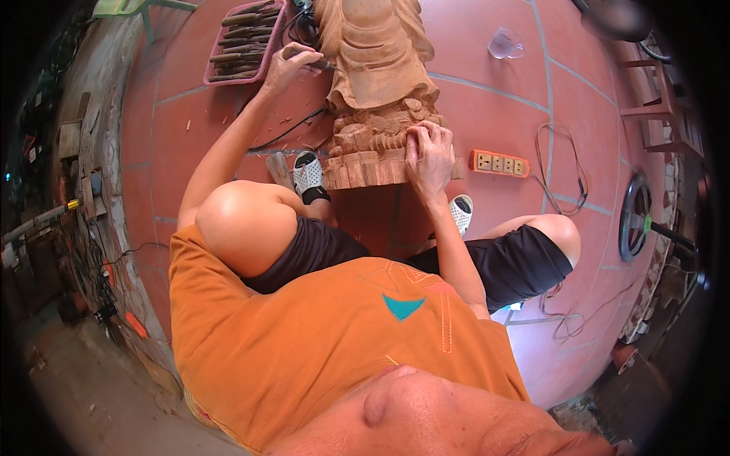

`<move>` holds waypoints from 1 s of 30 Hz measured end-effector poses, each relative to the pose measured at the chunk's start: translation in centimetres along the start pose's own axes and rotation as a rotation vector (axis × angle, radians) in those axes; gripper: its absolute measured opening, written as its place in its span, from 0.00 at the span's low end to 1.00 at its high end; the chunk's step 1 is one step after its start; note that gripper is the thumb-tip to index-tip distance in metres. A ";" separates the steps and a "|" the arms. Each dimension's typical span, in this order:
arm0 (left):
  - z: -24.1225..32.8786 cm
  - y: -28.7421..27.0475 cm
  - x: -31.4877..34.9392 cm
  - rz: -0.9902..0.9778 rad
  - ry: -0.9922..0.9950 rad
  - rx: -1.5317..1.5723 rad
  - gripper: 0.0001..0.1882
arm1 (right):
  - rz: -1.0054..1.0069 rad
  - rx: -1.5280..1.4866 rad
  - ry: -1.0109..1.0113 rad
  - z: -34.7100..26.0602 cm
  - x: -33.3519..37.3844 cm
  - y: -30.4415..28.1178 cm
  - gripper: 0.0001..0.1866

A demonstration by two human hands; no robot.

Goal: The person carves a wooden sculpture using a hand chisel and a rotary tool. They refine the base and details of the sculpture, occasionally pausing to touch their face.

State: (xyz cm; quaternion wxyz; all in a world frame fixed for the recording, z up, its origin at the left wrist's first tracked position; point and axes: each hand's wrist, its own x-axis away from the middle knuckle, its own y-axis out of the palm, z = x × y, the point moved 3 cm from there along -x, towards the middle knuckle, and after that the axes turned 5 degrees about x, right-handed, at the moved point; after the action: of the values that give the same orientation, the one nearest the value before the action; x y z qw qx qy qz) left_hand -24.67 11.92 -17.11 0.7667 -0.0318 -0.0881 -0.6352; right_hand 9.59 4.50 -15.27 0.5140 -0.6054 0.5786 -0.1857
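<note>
A carved wooden statue (378, 72) with robe folds lies on the tiled floor in front of me, its rough-cut base (365, 173) toward me. My right hand (430, 156) rests on the right part of the base, its fingers bent over the carved edge. Left of the statue, my left hand (290, 67) is raised with curled fingers. They close round a slim dark tool that looks like a carving chisel, its thin end pointing toward the statue; most of it is hidden by the fingers.
A pink basket (207, 74) of carving chisels (245, 42) stands at the far left. To the right are an orange power strip (499, 163) with a looped cord and a clear cup (506, 44). Wood chips and a cable lie left of the statue. My sandalled feet flank its base.
</note>
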 end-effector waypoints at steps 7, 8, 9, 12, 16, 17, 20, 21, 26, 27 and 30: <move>2.9 0.1 0.1 -0.062 -0.031 -0.146 0.09 | -0.001 -0.182 -0.027 -0.1 -0.2 -0.8 0.08; 2.9 0.1 0.4 -0.035 -0.001 -0.107 0.09 | 0.004 -0.282 -0.064 -1.5 -1.1 -2.5 0.10; 2.6 0.2 0.6 -0.012 0.027 -0.066 0.09 | 0.007 -0.378 -0.097 -2.9 -2.0 -4.5 0.11; 0.5 0.6 1.3 -0.030 0.031 0.047 0.09 | -0.224 -1.126 -0.233 -8.4 -3.6 -12.7 0.17; 2.3 0.6 1.6 -0.051 -0.023 -0.108 0.09 | -0.306 -1.602 -0.683 -12.9 -2.9 -18.4 0.18; 2.6 0.5 1.6 -0.039 -0.014 -0.162 0.10 | -0.382 -1.683 -0.662 -13.3 -2.1 -18.8 0.17; 2.4 0.9 1.6 -0.012 0.023 -0.240 0.11 | -0.489 -1.852 -0.622 -13.7 -1.3 -19.3 0.15; 2.3 1.3 1.6 -0.014 0.014 -0.236 0.11 | -0.503 -1.898 -0.612 -13.8 -1.0 -19.4 0.14; 1.6 1.1 2.1 0.002 0.003 -0.207 0.11 | -0.531 -1.915 -0.640 -14.4 -0.7 -20.3 0.09; 1.5 1.0 2.1 0.006 0.000 -0.222 0.11 | -0.552 -1.898 -0.683 -14.4 -0.8 -20.6 0.08; 1.6 1.4 2.2 0.003 0.012 -0.229 0.11 | -0.479 -1.847 -0.691 -13.5 -0.3 -21.2 0.05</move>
State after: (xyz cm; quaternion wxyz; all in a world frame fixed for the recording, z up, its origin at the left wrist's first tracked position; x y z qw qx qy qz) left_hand -23.09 10.31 -15.08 0.7595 -0.1156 -0.0105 -0.6401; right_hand 9.23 -4.92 8.03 -0.0667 -0.8866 0.1791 0.4213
